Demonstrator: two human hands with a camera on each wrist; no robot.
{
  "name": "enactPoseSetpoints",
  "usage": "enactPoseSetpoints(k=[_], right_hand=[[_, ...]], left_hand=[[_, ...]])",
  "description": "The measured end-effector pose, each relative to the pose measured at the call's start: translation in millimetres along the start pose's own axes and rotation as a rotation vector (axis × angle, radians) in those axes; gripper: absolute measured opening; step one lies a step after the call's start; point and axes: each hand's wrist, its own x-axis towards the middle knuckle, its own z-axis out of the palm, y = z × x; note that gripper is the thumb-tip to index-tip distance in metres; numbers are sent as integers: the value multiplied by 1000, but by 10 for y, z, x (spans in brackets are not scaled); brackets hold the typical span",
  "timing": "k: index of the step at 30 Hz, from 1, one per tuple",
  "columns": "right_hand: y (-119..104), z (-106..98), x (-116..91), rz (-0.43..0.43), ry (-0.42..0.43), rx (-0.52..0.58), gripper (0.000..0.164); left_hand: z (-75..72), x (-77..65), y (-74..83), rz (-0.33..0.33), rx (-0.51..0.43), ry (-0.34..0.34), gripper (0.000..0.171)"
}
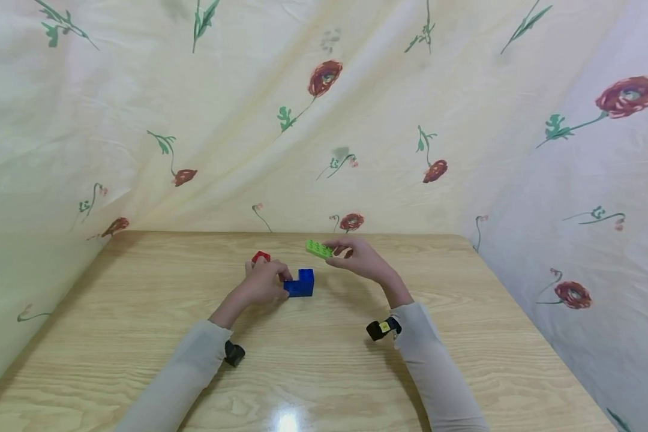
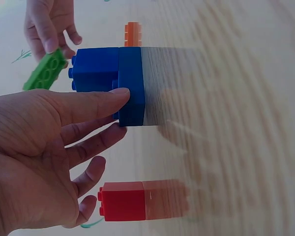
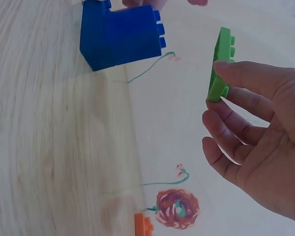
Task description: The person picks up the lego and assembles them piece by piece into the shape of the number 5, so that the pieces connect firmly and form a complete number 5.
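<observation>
Two joined blue toy bricks (image 1: 304, 287) form an L on the table, one standing up from the right end of the lower one. My left hand (image 1: 261, 282) holds the lower brick's left end between thumb and fingers. A thin light green studded brick (image 1: 317, 248) is raised above the table, behind the blue pair. Thumb and fingertips of my right hand (image 1: 360, 259) pinch its right end; the right wrist view shows the green brick (image 3: 220, 69) tilted. Just beyond my left hand stands a red brick (image 2: 123, 201), partly hidden by that hand in the head view.
An orange brick (image 2: 132, 34) stands farther off on the table, low in the right wrist view too; my right hand seems to hide it from the head view. Behind the wooden table (image 1: 313, 372) hangs a flowered cloth (image 1: 237, 120), also along both sides.
</observation>
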Motion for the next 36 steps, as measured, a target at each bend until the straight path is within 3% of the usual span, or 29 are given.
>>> enactPoseSetpoints(k=[12,36], right_hand=[[-110,107,19,-100,-18,24,36],[-126,285,44,-88,-86,2,38]], left_hand=[[-6,-20,-5,20,9,1,24],[-3,10,-36,-8,6,2,26]])
